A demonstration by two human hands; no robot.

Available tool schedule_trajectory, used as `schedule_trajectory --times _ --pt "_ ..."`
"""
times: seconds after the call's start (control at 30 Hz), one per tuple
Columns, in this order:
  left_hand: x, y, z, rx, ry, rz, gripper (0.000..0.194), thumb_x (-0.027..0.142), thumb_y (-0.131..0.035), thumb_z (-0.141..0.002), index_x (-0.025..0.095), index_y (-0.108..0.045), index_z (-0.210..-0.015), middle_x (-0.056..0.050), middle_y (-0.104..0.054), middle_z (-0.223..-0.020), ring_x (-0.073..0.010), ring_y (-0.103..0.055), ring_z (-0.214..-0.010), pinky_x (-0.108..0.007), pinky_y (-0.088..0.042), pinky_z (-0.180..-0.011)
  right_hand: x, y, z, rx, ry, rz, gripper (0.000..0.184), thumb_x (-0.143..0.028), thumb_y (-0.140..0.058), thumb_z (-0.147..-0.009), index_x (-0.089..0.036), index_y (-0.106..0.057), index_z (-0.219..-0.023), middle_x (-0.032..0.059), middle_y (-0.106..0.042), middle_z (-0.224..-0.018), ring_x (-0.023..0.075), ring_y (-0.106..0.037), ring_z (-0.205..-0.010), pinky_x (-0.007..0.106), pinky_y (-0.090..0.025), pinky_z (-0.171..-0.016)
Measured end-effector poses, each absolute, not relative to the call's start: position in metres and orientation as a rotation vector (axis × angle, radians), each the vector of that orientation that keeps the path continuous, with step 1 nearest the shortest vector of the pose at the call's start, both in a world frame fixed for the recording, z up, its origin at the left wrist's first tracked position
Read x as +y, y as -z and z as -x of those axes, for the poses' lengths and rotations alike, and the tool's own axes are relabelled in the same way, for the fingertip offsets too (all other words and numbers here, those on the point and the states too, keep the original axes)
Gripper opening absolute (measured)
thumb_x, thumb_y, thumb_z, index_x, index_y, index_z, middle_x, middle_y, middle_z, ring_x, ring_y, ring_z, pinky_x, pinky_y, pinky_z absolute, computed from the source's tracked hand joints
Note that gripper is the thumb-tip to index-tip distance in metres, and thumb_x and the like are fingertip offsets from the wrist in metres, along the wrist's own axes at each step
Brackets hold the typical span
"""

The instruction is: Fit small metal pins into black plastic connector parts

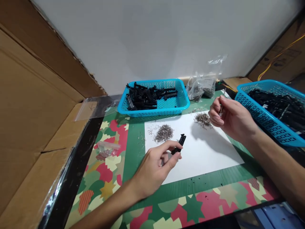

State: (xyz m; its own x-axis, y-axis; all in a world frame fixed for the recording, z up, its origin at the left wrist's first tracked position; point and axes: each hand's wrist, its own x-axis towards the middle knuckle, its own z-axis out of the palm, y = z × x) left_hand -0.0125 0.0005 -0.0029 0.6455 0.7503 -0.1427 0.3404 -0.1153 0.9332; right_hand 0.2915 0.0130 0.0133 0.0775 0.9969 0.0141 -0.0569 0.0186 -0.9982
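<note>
A small, narrow black plastic part (pixel 182 140) is pinched between the thumb and fingers of my left hand (pixel 158 165), just above the white paper (pixel 202 152). My right hand (pixel 232 119) is raised over the paper's right side, its fingers closed around a thin metal tool (pixel 221 109). Most of that tool is hidden by the fingers, so its kind is unclear. Beyond my left hand lies a pile of tiny metal pieces (pixel 164 133). A second pile of small metal pieces (pixel 202 119) sits left of my right hand.
A blue basket (pixel 153 112) of black plastic parts stands at the back. Another blue basket (pixel 269 122) with dark parts is at the right. Clear bags (pixel 201 87) holding small pieces lie between them. Cardboard (pixel 28 127) borders the left. A small plastic bag (pixel 108 149) rests on the patterned table covering.
</note>
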Motion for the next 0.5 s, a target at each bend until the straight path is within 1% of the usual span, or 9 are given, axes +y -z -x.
schedule_trajectory --times 0.07,0.13,0.2,0.3,0.4,0.5 --pt "0.0 0.004 0.013 0.892 -0.476 -1.695 0.022 0.043 -0.058 -0.11 0.024 -0.063 -0.119 -0.001 -0.076 -0.099 -0.0113 -0.049 -0.062 -0.027 -0.032 -0.057 0.015 -0.012 -0.3 -1.195 -1.2 1.262 0.044 -0.062 -0.058 -0.101 -0.025 -0.052 -0.078 -0.0046 -0.037 -0.058 0.0118 -0.025 -0.048 0.031 -0.017 -0.046" --pt "0.0 0.004 0.014 0.905 -0.5 -1.683 0.022 0.045 -0.058 -0.11 0.023 -0.059 -0.116 -0.002 -0.075 -0.103 -0.0115 -0.051 -0.065 -0.028 -0.031 -0.057 0.017 -0.01 -0.307 -1.409 -1.209 1.371 0.047 -0.063 -0.065 -0.098 -0.022 -0.062 -0.076 -0.0052 -0.035 -0.057 0.0109 -0.025 -0.05 0.031 -0.015 -0.047" --pt "0.0 0.004 0.014 0.925 -0.511 -1.683 0.024 0.047 -0.057 -0.11 0.023 -0.058 -0.115 -0.003 -0.075 -0.105 -0.0123 -0.055 -0.068 -0.029 -0.031 -0.058 0.018 -0.008 -0.311 -1.683 -1.145 1.482 0.045 -0.059 -0.069 -0.097 -0.019 -0.07 -0.076 -0.0035 -0.044 -0.058 0.0111 -0.032 -0.052 0.031 -0.019 -0.049" --pt "0.001 0.003 0.014 0.936 -0.524 -1.68 0.026 0.049 -0.057 -0.11 0.023 -0.059 -0.114 -0.004 -0.075 -0.107 -0.0149 -0.061 -0.078 -0.029 -0.031 -0.059 0.02 -0.007 -0.314 -1.929 -0.945 1.596 0.031 -0.046 -0.073 -0.095 -0.018 -0.078 -0.083 -0.0008 -0.058 -0.062 0.0127 -0.042 -0.056 0.032 -0.026 -0.053" --pt "0.001 0.003 0.013 0.927 -0.527 -1.674 0.027 0.049 -0.057 -0.109 0.023 -0.059 -0.113 -0.004 -0.074 -0.105 -0.0167 -0.063 -0.084 -0.029 -0.032 -0.06 0.021 -0.005 -0.313 -1.983 -0.788 1.642 0.018 -0.032 -0.074 -0.092 -0.018 -0.082 -0.087 0.0005 -0.063 -0.062 0.0141 -0.048 -0.058 0.032 -0.031 -0.055" --pt "0.002 0.004 0.012 0.928 -0.512 -1.662 0.027 0.049 -0.058 -0.109 0.023 -0.059 -0.113 -0.003 -0.073 -0.103 -0.0162 -0.063 -0.083 -0.029 -0.032 -0.06 0.021 -0.002 -0.309 -2.003 -0.751 1.654 0.015 -0.027 -0.073 -0.091 -0.018 -0.084 -0.087 0.003 -0.071 -0.067 0.0158 -0.054 -0.061 0.032 -0.036 -0.058"
